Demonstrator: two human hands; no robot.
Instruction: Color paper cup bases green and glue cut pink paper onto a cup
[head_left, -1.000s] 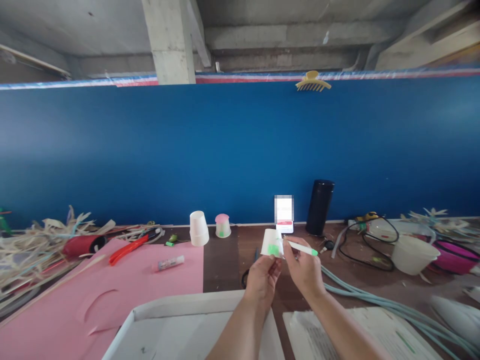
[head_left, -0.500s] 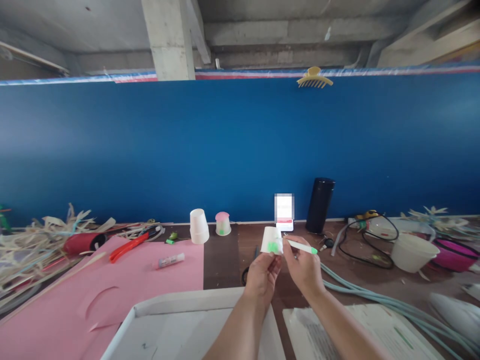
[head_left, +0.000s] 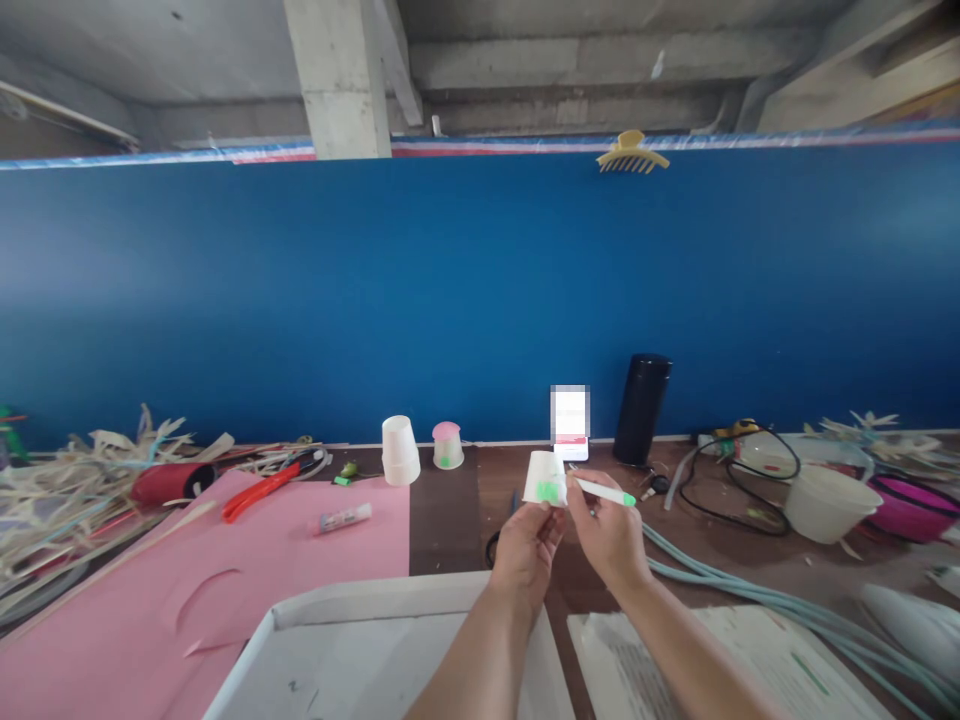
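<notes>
My left hand (head_left: 527, 545) is closed on the lower rim of a white paper cup (head_left: 541, 470), held upside down above the table. A bright green patch marks the cup's lower side. In my right hand (head_left: 611, 535) is a white marker pen (head_left: 600, 490) with a green end pointing right; its other end is at the cup's right side, where my fingers partly hide it. Behind the cup a phone (head_left: 571, 447) with a lit screen leans against the blue board. A stack of white paper cups (head_left: 400, 452) and a small cup with a pink top (head_left: 447, 447) stand to the left.
Pink paper (head_left: 300, 570) covers the left side, carrying a glue tube (head_left: 343, 518) and red-handled tool (head_left: 260, 492). A white box lid (head_left: 375, 592) lies in front. Right are a black bottle (head_left: 643, 410), pale blue cable (head_left: 720, 580), a white tub (head_left: 831, 505) and papers (head_left: 720, 655).
The view has shifted very slightly. Both hands keep their hold on the cup and marker pen, and the green patch looks a little different in shape.
</notes>
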